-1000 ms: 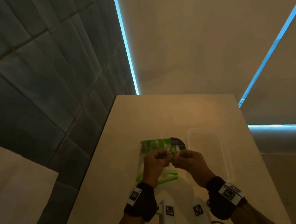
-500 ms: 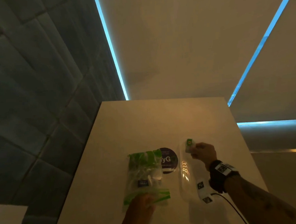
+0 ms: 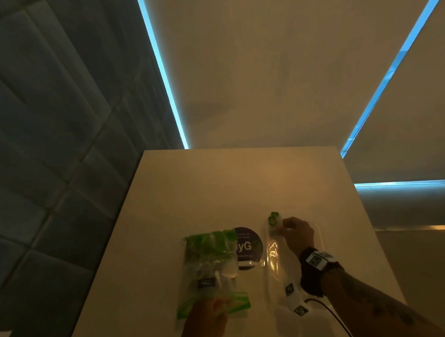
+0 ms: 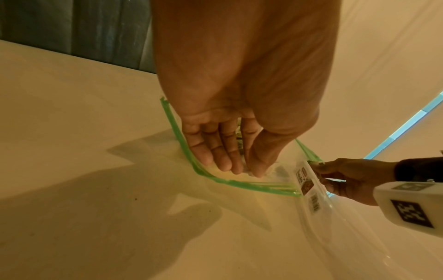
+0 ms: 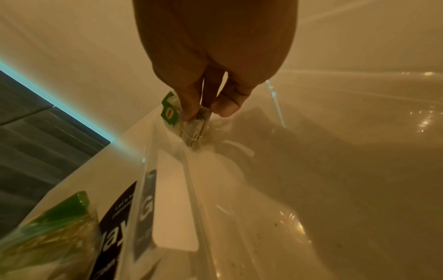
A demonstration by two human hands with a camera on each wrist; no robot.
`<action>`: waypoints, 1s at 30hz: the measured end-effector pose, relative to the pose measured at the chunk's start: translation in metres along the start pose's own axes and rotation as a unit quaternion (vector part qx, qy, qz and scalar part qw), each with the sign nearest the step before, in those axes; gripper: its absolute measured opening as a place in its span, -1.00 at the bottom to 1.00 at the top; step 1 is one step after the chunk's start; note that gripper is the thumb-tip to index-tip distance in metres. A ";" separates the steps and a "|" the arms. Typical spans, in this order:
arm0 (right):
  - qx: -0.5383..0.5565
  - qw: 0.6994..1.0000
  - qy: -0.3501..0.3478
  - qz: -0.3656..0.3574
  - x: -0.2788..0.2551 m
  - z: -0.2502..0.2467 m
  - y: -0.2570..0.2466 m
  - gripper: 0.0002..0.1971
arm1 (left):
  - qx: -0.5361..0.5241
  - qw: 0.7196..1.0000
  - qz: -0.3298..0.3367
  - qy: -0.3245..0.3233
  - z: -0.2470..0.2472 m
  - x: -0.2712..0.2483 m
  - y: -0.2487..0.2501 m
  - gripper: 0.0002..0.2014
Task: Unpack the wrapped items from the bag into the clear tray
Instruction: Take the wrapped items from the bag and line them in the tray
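Note:
A clear zip bag [image 3: 212,270] with green seal strips lies on the pale table [image 3: 243,182], holding several wrapped items. My left hand [image 3: 211,309] is at the bag's near mouth. In the left wrist view its straight fingers [image 4: 215,149] reach inside the green-edged opening [image 4: 251,184]. To the right stands the clear tray [image 3: 274,259]. My right hand [image 3: 282,224] is over the tray's far end and pinches a wrapped tea bag [image 3: 273,219] with a green tag. In the right wrist view that wrapped tea bag [image 5: 191,123] hangs just inside the tray wall [image 5: 189,180].
A round black sticker [image 3: 247,246] with white letters lies on the table between bag and tray. A dark tiled wall [image 3: 46,153] runs along the left. The wrist camera cable [image 3: 332,315] trails across the tray's near end. The table's far half is bare.
Both hands were together at the bag holding the tea bag. My right hand has carried it right to the tray's far end. My left hand has dropped to the bag's near mouth.

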State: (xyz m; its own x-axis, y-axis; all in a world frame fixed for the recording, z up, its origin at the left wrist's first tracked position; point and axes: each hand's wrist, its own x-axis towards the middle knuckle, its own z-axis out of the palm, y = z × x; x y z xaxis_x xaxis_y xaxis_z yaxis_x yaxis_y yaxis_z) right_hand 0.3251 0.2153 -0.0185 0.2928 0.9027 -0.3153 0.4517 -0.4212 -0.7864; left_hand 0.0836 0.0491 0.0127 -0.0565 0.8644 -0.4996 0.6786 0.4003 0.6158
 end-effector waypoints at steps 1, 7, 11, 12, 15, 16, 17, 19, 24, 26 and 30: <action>0.002 1.000 0.002 0.004 0.001 0.001 0.000 -0.77 | 0.004 1.000 -0.003 0.002 -0.001 0.000 -0.001 -0.75; -0.011 1.000 0.007 -0.002 0.000 0.004 0.002 -0.75 | 0.015 1.000 -0.022 0.015 -0.002 -0.002 -0.001 -0.77; -0.041 0.999 0.011 -0.018 -0.001 0.006 0.001 -0.77 | -0.019 0.999 0.004 0.034 0.002 -0.002 0.005 -0.82; -0.050 0.998 0.008 -0.026 -0.003 0.006 -0.001 -0.77 | -0.025 0.999 0.002 0.042 0.003 -0.003 0.007 -0.87; -0.077 0.995 0.013 -0.058 -0.007 0.006 -0.005 -0.75 | -0.048 0.997 -0.002 0.052 0.004 0.001 0.013 -0.87; -0.083 0.995 0.008 -0.057 -0.008 0.005 -0.006 -0.74 | -0.045 0.998 0.000 0.052 0.003 0.000 0.017 -0.86; -0.086 0.994 0.010 -0.065 -0.008 0.003 -0.006 -0.76 | -0.037 0.998 0.002 0.049 0.000 -0.001 0.022 -0.88; -0.060 0.996 0.031 -0.063 -0.013 -0.002 -0.011 -0.78 | -0.042 0.998 -0.002 0.048 -0.001 -0.002 0.027 -0.87; 0.026 0.976 -0.027 -0.214 -0.068 -0.006 -0.038 -0.95 | -0.055 0.992 0.028 0.111 -0.003 0.001 0.031 -0.59; 0.007 0.951 -0.149 -0.270 -0.106 -0.004 -0.045 -0.80 | -0.041 0.991 0.033 0.122 -0.001 0.005 0.030 -0.59; -0.171 0.897 -0.238 -0.331 -0.137 0.010 -0.033 -0.63 | -0.042 0.991 0.078 0.104 -0.001 0.012 0.026 -0.88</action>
State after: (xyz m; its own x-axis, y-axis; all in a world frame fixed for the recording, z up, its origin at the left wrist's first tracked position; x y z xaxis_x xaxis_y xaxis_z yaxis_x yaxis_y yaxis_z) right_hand 0.2612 0.1067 0.0452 -0.4913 0.8658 -0.0945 0.6502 0.2924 -0.7012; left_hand 0.0997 0.0704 0.0238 -0.1112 0.9584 -0.2627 0.6283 0.2726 0.7286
